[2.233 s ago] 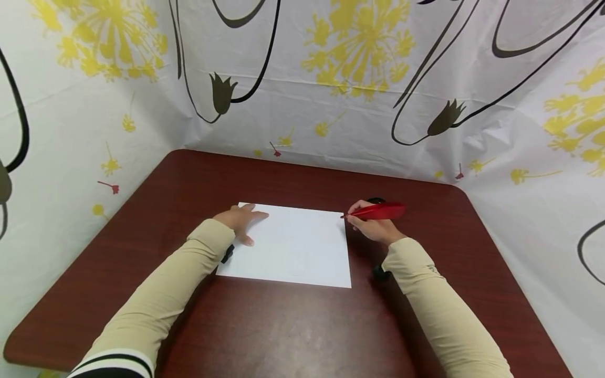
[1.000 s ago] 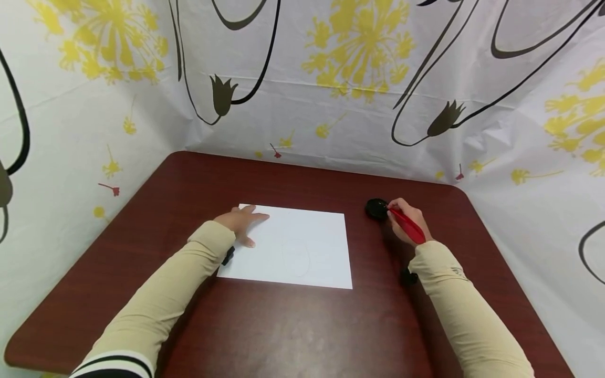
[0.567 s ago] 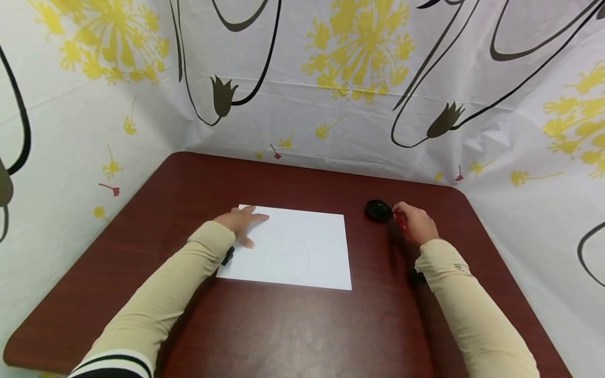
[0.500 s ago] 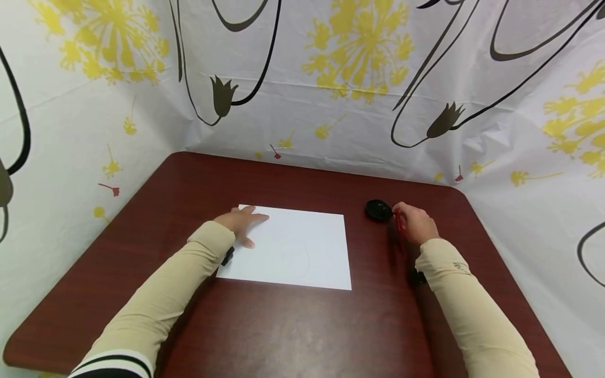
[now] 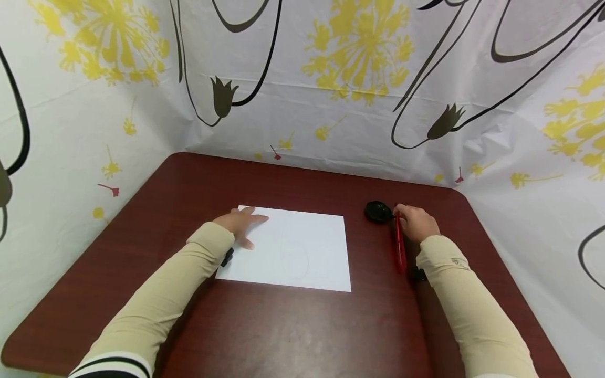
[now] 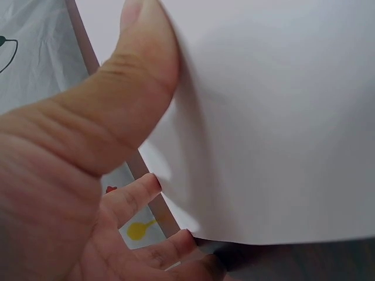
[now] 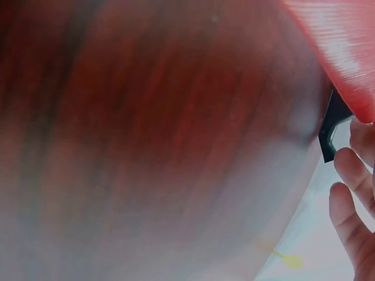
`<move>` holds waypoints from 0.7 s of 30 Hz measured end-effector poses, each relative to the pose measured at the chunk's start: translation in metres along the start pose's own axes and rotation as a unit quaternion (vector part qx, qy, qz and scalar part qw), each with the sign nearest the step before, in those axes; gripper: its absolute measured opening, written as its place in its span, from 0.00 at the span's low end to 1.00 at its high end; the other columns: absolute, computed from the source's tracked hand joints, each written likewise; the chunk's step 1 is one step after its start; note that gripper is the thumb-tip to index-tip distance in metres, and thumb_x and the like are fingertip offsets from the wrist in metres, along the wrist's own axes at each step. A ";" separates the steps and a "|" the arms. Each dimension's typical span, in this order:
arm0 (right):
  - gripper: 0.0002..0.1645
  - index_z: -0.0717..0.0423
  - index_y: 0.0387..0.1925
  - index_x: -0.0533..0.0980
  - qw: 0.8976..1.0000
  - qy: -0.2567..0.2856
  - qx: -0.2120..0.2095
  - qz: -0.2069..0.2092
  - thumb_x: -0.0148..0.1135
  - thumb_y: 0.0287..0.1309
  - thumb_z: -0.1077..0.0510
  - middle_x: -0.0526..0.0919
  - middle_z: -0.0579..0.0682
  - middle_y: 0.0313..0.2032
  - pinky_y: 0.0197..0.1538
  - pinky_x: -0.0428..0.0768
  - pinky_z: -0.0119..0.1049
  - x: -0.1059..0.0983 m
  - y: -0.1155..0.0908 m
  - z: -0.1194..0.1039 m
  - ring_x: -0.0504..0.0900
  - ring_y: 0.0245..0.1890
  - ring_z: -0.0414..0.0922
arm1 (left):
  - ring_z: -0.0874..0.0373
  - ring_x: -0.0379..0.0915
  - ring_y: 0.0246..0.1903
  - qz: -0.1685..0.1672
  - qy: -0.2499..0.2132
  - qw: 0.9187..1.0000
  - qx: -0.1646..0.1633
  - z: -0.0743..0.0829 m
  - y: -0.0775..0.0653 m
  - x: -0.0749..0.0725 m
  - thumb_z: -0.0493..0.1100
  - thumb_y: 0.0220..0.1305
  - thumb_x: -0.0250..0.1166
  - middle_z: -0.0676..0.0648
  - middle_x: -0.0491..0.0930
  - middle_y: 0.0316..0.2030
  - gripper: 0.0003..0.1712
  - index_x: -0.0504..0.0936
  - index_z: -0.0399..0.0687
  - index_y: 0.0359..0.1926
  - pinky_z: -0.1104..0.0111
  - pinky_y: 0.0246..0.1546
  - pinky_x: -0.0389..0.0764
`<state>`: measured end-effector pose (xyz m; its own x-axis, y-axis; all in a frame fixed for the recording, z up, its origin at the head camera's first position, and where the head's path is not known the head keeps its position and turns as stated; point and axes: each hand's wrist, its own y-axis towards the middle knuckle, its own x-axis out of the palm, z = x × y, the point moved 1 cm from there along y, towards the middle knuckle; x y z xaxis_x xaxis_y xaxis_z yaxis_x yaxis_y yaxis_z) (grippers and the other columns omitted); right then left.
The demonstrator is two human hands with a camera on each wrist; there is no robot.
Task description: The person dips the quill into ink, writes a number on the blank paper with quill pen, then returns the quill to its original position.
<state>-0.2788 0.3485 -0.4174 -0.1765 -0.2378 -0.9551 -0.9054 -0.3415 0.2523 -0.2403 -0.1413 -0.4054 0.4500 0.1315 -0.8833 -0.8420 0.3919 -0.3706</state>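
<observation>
A white sheet of paper lies on the table, with faint thin lines on it. My left hand rests on its left edge, fingers spread; the left wrist view shows the thumb over the paper. To the right of the sheet, my right hand pinches the end of a red feather quill, whose vane points toward me. Just left of those fingertips sits a small round black dish; its contents are hard to make out. The right wrist view catches the red feather at its upper right.
The dark red-brown table has rounded far corners. A white cloth printed with yellow and dark flowers hangs behind it and along both sides. Dark wrist devices show under the left sleeve and the right sleeve.
My right hand has moved from the paper's far right corner rightward to beside the black dish. The quill has swung so its vane points toward me. My left hand has stayed on the paper.
</observation>
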 end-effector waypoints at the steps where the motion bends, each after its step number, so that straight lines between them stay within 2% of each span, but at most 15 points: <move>1: 0.11 0.55 0.42 0.76 1.000 -0.002 0.000 -0.004 0.58 0.59 0.69 0.83 0.59 0.37 0.26 0.76 0.53 0.000 0.001 0.000 0.80 0.31 0.55 | 0.30 0.44 0.69 0.001 0.000 1.000 0.001 0.000 0.000 0.000 0.49 0.54 0.74 0.37 0.47 0.74 0.50 0.58 0.60 0.75 0.37 0.58 0.62; 10: 0.11 0.57 0.44 0.77 0.999 -0.008 0.003 -0.036 0.58 0.61 0.69 0.83 0.62 0.39 0.24 0.76 0.47 -0.003 0.006 -0.005 0.81 0.32 0.55 | 0.30 0.43 0.69 0.006 0.001 1.000 -0.005 0.000 -0.002 -0.002 0.50 0.54 0.74 0.37 0.47 0.74 0.50 0.58 0.60 0.74 0.36 0.58 0.59; 16: 0.12 0.57 0.46 0.76 0.997 -0.017 0.018 -0.066 0.58 0.61 0.68 0.82 0.62 0.40 0.28 0.78 0.49 -0.003 0.006 -0.003 0.81 0.36 0.55 | 0.34 0.43 0.70 0.005 -0.003 1.000 -0.011 0.000 -0.001 -0.002 0.50 0.54 0.74 0.38 0.48 0.74 0.50 0.58 0.60 0.74 0.37 0.60 0.58; 21: 0.13 0.57 0.47 0.76 0.996 -0.015 0.030 -0.088 0.57 0.61 0.69 0.81 0.61 0.39 0.28 0.78 0.50 -0.003 0.006 -0.001 0.80 0.35 0.55 | 0.37 0.49 0.70 0.021 -0.012 1.000 0.015 -0.002 0.000 -0.001 0.48 0.52 0.76 0.37 0.54 0.72 0.47 0.64 0.54 0.71 0.42 0.63 0.57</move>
<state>-0.2836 0.3464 -0.4131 -0.0237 -0.1521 -0.9881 -0.9444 -0.3207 0.0720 -0.2413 -0.1435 -0.4049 0.4216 0.1695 -0.8908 -0.8512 0.4125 -0.3244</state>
